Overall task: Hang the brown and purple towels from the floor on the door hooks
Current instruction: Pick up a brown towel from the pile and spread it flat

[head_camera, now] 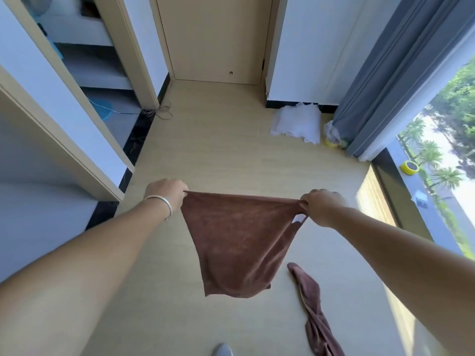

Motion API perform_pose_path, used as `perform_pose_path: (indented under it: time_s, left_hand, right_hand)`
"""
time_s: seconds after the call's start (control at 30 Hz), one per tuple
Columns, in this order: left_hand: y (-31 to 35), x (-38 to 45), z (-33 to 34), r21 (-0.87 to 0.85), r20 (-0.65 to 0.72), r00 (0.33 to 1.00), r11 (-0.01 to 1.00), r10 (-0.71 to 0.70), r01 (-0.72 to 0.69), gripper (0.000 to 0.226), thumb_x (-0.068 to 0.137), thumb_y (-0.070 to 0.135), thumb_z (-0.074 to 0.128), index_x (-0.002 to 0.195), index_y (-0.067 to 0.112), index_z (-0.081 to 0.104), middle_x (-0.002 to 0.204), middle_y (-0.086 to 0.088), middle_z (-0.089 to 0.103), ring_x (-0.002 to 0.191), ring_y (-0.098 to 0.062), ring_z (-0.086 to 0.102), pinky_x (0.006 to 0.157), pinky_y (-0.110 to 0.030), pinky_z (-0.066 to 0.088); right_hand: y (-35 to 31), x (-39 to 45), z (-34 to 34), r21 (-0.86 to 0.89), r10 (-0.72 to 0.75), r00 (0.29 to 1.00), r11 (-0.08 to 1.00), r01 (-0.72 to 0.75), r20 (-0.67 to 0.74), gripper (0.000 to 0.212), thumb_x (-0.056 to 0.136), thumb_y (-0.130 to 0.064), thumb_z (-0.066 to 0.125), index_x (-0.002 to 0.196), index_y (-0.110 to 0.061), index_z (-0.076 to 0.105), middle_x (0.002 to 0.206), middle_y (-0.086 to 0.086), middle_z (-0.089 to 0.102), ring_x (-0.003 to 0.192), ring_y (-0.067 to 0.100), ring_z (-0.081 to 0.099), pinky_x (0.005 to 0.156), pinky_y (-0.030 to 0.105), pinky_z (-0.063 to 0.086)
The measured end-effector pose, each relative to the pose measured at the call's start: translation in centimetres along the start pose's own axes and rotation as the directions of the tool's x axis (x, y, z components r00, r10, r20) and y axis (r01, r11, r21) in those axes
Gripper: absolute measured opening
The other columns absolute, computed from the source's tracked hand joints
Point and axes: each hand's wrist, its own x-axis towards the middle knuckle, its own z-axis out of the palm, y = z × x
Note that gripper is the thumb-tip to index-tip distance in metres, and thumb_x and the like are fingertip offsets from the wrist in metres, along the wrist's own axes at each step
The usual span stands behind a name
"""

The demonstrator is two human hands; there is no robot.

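A brown towel (236, 242) hangs spread in the air in front of me, above the floor. My left hand (168, 192) pinches its upper left corner and my right hand (322, 206) pinches its upper right corner, beside a small white label. A purple towel (314, 312) lies crumpled in a long strip on the wooden floor at the lower right. A closed beige door (216, 34) stands straight ahead at the end of the room. No hooks show on the part of the door in view.
White cloth (298, 123) is piled by the far wall, next to a grey curtain (390, 73). A window (447, 155) runs along the right, with a yellow tape roll (409, 167) on its sill. An open doorway (84, 60) is on the left. A cord (160, 113) lies on the floor.
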Motion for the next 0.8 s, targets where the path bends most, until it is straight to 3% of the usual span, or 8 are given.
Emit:
perform_pose_path:
  time_s: [0.17,0.33,0.47,0.63,0.8]
  left_hand:
    - [-2.2,3.0,-0.5,-0.047,-0.061,0.998,0.999,-0.001,-0.002,0.026,0.098,0.030,0.045,0.093,0.023,0.069,0.094,-0.001,0.068,0.090,-0.027,0.061,0.067,-0.028,0.045]
    - [-3.7,2.3,-0.7,-0.116,-0.128,0.992,0.993,-0.021,0.006,0.025,0.096,0.039,0.050,0.091,0.028,0.071,0.090,0.002,0.068,0.091,-0.025,0.061,0.066,-0.028,0.041]
    - [-3.7,0.3,1.7,-0.154,-0.125,0.992,0.988,0.012,-0.031,0.022,0.096,0.042,0.049,0.093,0.036,0.071,0.092,0.007,0.068,0.090,-0.022,0.061,0.067,-0.029,0.045]
    - [-3.0,-3.6,8.1,-0.111,-0.050,0.997,0.992,0.055,-0.060,0.024,0.097,0.043,0.047,0.099,0.036,0.069,0.098,0.009,0.064,0.091,-0.019,0.061,0.066,-0.029,0.047]
    - [-1.5,-8.3,17.8,-0.183,-0.006,0.999,0.982,0.044,-0.044,0.015,0.091,0.044,0.056,0.099,0.039,0.068,0.103,0.019,0.062,0.093,-0.011,0.059,0.064,-0.025,0.038]
  right_hand:
    - [-0.5,3.8,-1.1,0.097,0.057,0.997,0.994,-0.052,-0.045,0.037,0.102,-0.040,0.030,0.115,-0.029,0.062,0.110,0.000,0.059,0.106,0.023,0.054,0.080,0.034,0.041]
    - [-0.6,4.8,-1.4,0.141,0.060,0.993,0.989,-0.046,-0.098,0.031,0.100,-0.034,0.035,0.111,-0.032,0.063,0.104,-0.003,0.060,0.099,0.019,0.055,0.070,0.030,0.037]
    - [-0.9,2.6,1.0,0.189,0.052,0.998,0.981,-0.045,-0.031,0.028,0.098,-0.027,0.040,0.113,-0.032,0.063,0.107,-0.005,0.061,0.098,0.018,0.056,0.068,0.028,0.039]
    - [-1.7,-2.4,7.3,0.430,-0.051,0.990,0.903,-0.012,0.133,0.024,0.097,-0.039,0.049,0.092,-0.038,0.073,0.093,-0.011,0.063,0.065,0.003,0.053,0.052,0.021,0.036]
    - [-2.7,-5.6,17.9,0.491,-0.044,0.986,0.870,-0.041,0.161,0.020,0.094,-0.034,0.055,0.087,-0.026,0.071,0.100,-0.010,0.063,0.089,0.008,0.056,0.073,0.028,0.047]
